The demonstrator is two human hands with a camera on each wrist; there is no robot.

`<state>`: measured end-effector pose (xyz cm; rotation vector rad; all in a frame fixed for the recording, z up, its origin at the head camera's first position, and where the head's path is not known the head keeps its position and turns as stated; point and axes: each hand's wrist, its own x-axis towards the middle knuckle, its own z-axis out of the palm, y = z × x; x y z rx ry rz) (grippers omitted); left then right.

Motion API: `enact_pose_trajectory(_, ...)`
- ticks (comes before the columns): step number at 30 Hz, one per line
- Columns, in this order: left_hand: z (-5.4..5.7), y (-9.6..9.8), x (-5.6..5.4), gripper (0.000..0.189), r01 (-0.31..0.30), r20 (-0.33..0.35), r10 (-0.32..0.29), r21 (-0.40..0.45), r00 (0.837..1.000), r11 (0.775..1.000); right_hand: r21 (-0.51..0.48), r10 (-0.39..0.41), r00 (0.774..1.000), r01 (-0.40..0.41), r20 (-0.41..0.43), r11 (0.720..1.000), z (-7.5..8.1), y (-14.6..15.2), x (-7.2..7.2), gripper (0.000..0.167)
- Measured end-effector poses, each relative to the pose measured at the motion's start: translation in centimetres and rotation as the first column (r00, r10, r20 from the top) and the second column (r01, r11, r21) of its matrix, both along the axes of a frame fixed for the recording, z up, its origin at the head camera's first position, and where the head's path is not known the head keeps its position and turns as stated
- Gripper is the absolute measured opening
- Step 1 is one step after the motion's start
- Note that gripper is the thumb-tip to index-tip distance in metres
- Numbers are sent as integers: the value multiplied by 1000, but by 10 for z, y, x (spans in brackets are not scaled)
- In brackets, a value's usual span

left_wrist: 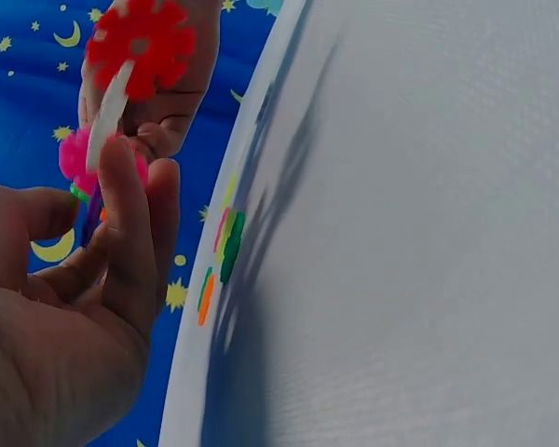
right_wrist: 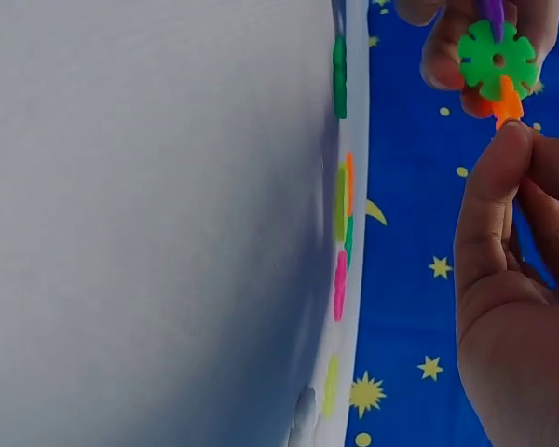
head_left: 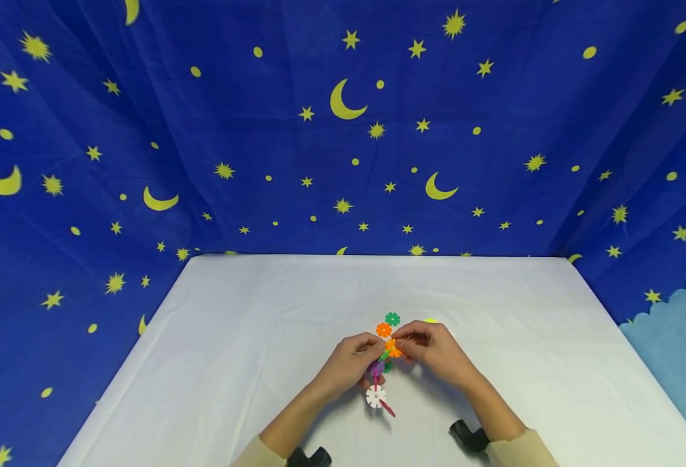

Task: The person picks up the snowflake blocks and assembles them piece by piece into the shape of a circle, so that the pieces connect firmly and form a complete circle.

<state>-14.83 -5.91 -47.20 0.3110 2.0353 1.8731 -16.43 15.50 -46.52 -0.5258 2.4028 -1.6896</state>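
Observation:
My left hand [head_left: 347, 364] holds a joined chain of notched plastic snowflake discs above the table. In the chain are a purple disc [head_left: 376, 368], a white disc [head_left: 375, 397] and, at the near end, a red disc [left_wrist: 142, 47]. The left wrist view also has a pink disc [left_wrist: 74, 156] beside the fingertips. My right hand [head_left: 436, 353] pinches an orange disc [head_left: 393, 349] between thumb and fingers. In the right wrist view, that disc's edge meets a notch of the chain's green disc [right_wrist: 497, 56]. Fingers partly hide the chain's middle.
Loose discs lie on the white table [head_left: 232, 337] beyond the hands, including a green disc [head_left: 392, 318], another orange disc [head_left: 384, 330] and a yellow disc [head_left: 430, 320] partly behind the right hand. A blue star-patterned cloth [head_left: 296, 149] hangs behind.

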Motion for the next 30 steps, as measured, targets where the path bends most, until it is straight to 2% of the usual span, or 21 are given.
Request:
enact_pose_trajectory(2, 0, 1, 0, 25, 6, 21, -7, 27, 1000, 1000, -2, 13, 1000, -13, 1, 1000, 0, -2, 0, 14)
enact_pose_trajectory(5, -1, 3, 0, 26, 4, 18, -5, 37, 1000, 999, -5, 22, 999, -22, 26, 1000, -1, -4, 0, 15)
enact_pose_trajectory(13, 1, 2, 0, 24, -16, -23, 16, -7, 1000, 1000, -3, 7, 999, -7, 36, 1000, 1, -4, 1, 12)
enact_pose_trajectory(17, 4, -1, -1, 22, -72, -91, 64, -82, 994, 994, 45, -23, 1000, 22, 19, 999, 4, 1, 0, 11)
enact_pose_trajectory(21, 4, -3, -3, 22, -150, -154, 128, -145, 980, 978, 92, -52, 999, 51, 12, 994, 6, 9, -3, 13)
enact_pose_trajectory(25, 2, -3, -4, 23, -179, -154, 157, -147, 976, 973, 171, -69, 997, 72, -24, 983, 8, 20, -6, 15)
enact_pose_trajectory(30, 1, -3, -3, 24, -161, -128, 145, -119, 981, 980, 230, -35, 998, 46, -52, 972, 9, 36, -9, 20)
